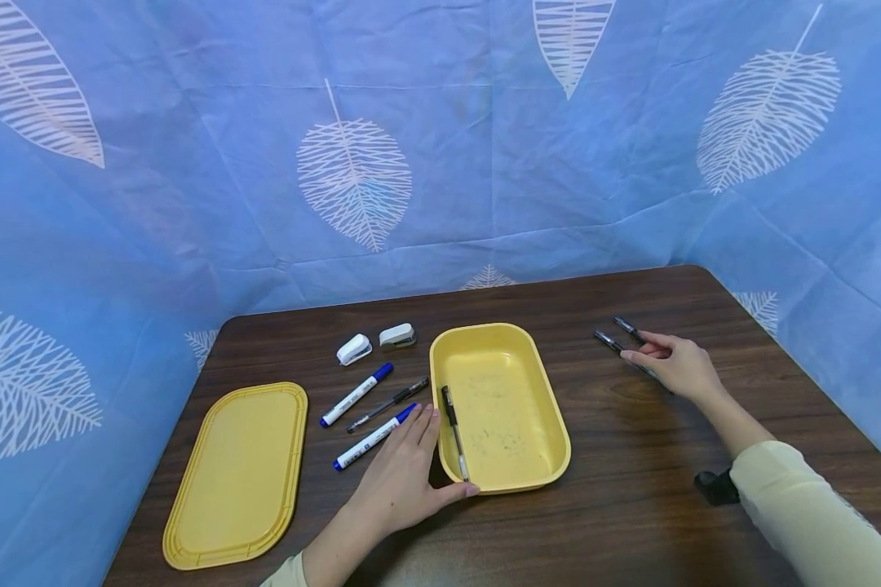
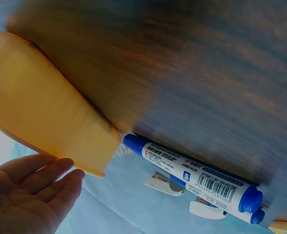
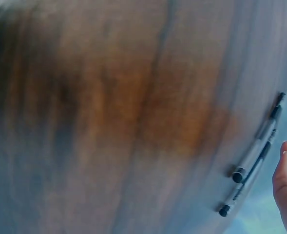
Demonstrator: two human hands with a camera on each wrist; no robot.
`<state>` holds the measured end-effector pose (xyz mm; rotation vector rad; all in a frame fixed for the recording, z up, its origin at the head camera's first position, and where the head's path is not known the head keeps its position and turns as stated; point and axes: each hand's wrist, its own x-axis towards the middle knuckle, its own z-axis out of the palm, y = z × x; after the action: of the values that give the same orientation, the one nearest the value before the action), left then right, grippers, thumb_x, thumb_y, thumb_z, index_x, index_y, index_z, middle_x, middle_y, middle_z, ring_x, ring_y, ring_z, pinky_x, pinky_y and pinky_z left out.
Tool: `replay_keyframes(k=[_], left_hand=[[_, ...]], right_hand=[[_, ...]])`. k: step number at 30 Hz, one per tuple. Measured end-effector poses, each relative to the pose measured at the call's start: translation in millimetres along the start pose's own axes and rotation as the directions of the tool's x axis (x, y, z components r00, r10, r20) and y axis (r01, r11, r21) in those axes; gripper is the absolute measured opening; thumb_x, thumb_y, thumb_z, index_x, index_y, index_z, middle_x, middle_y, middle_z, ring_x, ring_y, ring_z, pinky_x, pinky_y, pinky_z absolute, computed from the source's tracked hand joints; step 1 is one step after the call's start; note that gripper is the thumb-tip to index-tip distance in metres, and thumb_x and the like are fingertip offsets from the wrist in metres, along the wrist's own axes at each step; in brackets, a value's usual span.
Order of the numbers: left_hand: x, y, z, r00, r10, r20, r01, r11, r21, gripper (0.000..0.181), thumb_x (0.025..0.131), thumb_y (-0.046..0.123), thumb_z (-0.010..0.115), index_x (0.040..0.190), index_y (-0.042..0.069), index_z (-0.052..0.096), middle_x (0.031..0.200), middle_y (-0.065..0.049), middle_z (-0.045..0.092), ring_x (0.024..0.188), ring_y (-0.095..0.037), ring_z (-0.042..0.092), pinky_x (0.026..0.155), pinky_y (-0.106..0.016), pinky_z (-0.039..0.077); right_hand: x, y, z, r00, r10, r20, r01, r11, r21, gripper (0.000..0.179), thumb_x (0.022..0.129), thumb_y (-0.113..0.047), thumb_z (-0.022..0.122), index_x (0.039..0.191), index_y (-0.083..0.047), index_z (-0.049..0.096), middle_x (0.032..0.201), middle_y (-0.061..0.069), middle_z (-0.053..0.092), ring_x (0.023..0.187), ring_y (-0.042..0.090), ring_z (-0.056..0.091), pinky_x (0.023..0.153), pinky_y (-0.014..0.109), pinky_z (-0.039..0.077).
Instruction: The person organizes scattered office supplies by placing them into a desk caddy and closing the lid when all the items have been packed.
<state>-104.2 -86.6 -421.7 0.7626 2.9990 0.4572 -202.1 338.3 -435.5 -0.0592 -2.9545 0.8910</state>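
Note:
My left hand rests against the near left corner of a yellow plastic box, fingers along its side and thumb at the near rim. A black-capped pen lies inside along the left wall. In the left wrist view the fingers look loosely extended at the box's edge. At the table's right, my right hand hovers over two black-capped pens, thumb and fingers partly hiding them. The right wrist view shows both pens on the table, with the visible fingertips apart from them.
Left of the box lie two blue-capped markers with another black pen between them. Two small white staplers sit behind. A yellow lid lies flat at the far left. Blue leaf-print cloth hangs behind the table.

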Motion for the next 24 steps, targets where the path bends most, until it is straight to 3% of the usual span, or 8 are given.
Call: replay_keyframes(k=[10, 24], left_hand=[[-0.7, 0.4, 0.7, 1.000, -0.006, 0.007, 0.006, 1.000, -0.004, 0.105, 0.079, 0.074, 0.057, 0.149, -0.001, 0.033, 0.155, -0.020, 0.034, 0.146, -0.035, 0.029, 0.116, -0.050, 0.031], [-0.5, -0.5, 2.2, 1.000, -0.015, 0.016, 0.015, 1.000, -0.001, 0.106, 0.079, 0.074, 0.057, 0.150, 0.000, 0.032, 0.155, -0.020, 0.034, 0.146, -0.034, 0.028, 0.117, -0.049, 0.031]], right_hand=[[1.4, 12.9, 9.5, 1.000, 0.004, -0.021, -0.004, 1.000, -0.025, 0.069, 0.093, -0.047, 0.059, 0.135, 0.007, 0.051, 0.109, 0.024, 0.067, 0.094, 0.037, 0.064, 0.074, 0.047, 0.050], [4.6, 16.6, 15.6, 1.000, 0.001, -0.014, -0.001, 0.999, -0.038, 0.066, 0.093, -0.043, 0.061, 0.132, 0.010, 0.052, 0.107, 0.025, 0.067, 0.092, 0.037, 0.065, 0.077, 0.052, 0.049]])
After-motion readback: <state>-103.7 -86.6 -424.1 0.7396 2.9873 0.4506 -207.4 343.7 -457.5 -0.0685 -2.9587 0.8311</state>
